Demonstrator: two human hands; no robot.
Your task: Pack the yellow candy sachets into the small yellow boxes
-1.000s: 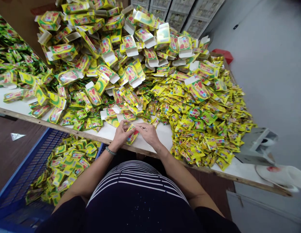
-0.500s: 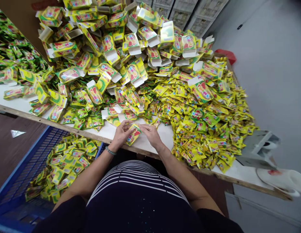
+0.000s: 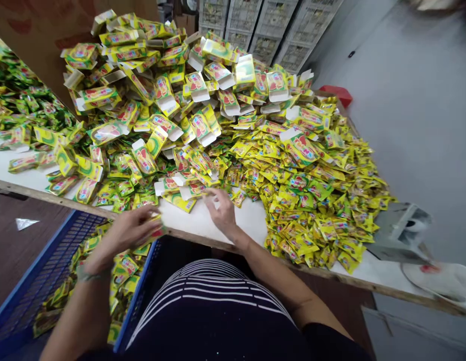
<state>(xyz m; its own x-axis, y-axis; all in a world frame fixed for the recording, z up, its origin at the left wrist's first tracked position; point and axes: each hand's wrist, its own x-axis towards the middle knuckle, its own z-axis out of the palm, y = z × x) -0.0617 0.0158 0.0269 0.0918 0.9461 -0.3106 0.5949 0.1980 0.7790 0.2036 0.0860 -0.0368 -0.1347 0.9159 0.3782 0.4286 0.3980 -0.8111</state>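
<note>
My left hand [image 3: 133,228] is over the table's front edge, above the near side of the blue crate. Its fingers are closed on a small yellow-and-green box [image 3: 157,226], smeared by motion. My right hand [image 3: 222,213] is above the white tabletop with its fingers apart and nothing seen in them. The fingertips reach the edge of a small group of boxes with open white flaps [image 3: 193,190]; whether they touch is unclear. In front of that group lies a yellow carton [image 3: 179,201].
A heap of open cartons [image 3: 173,85] rises at the back. Yellow sachets [image 3: 304,200] pile up on the right. The blue crate [image 3: 33,265] holds many boxes at lower left. A grey device [image 3: 400,233] stands on the right, with white crates [image 3: 244,22] behind.
My left hand has moved left and down with the box, away from my right hand. My right hand has let go of the box and shifted slightly left, toward the open cartons.
</note>
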